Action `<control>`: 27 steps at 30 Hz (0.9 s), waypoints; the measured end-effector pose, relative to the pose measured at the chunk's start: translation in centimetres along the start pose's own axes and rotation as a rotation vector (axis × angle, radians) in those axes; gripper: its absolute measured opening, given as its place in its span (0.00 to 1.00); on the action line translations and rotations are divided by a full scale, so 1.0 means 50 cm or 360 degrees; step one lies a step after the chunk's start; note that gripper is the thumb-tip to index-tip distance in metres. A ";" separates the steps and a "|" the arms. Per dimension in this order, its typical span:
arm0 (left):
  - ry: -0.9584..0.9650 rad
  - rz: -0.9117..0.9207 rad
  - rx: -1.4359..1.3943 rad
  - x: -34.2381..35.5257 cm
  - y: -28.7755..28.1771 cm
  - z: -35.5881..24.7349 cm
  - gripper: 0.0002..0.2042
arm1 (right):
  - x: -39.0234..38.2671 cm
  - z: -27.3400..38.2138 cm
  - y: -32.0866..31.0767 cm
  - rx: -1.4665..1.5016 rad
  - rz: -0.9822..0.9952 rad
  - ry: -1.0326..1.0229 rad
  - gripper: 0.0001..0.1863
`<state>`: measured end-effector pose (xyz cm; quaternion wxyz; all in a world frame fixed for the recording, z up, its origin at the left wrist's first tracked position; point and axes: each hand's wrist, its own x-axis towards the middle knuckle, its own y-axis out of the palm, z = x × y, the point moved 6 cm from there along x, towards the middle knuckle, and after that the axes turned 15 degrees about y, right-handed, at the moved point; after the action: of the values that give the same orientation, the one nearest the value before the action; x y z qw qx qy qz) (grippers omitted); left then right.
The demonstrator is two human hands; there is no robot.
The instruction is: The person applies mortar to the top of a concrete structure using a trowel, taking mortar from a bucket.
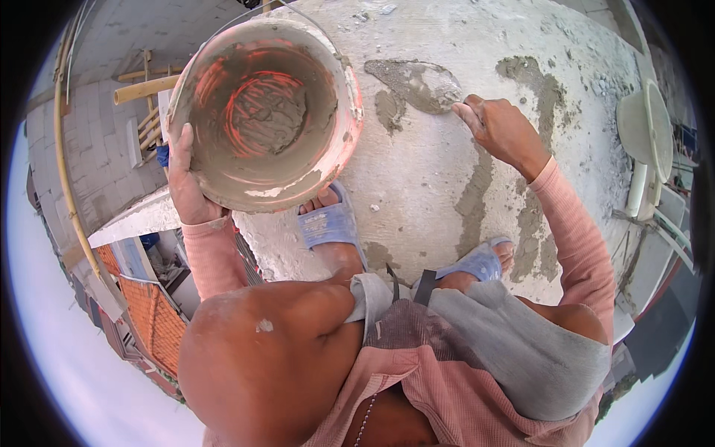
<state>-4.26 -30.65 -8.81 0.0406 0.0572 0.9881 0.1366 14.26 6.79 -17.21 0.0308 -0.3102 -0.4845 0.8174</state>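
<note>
My left hand (190, 179) grips the left side of a bucket (343, 165), its fingers against the mortar-smeared rim. The bucket is tilted so that its inside faces me, and grey wet mortar (272, 112) coats the reddish bottom and walls. In my right hand (506, 130) is a trowel (424, 83), held by its handle, which the fingers hide. The mortar-covered blade points left, low over or on the pale concrete slab (417, 179); I cannot tell whether it touches. Wet mortar patches lie beside the blade and below my right hand.
Sandalled feet stand on the slab between my hands. To the right is a pale basin (644, 127) by some pipes. At the left, the slab edge drops toward orange roof tiles (153, 316), with bamboo poles (145, 89) and a block wall (100, 141) beyond.
</note>
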 end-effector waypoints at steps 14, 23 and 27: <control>0.0079 0.0090 0.0074 -0.002 0.046 -0.015 0.25 | -0.238 -0.024 0.152 0.0752 0.1172 0.0507 0.36; -0.0014 0.0019 0.0055 -0.045 0.084 0.004 0.24 | -0.269 -0.184 0.081 0.0343 0.0204 0.0589 0.28; 0.0092 0.0088 0.0311 -0.026 0.063 -0.014 0.25 | -0.321 -0.296 0.039 0.0535 -0.0053 0.1004 0.31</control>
<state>-2.73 -27.97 -7.18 0.0026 0.0843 0.9955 0.0421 35.64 11.55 -16.13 0.2426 -0.5299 -0.3150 0.7491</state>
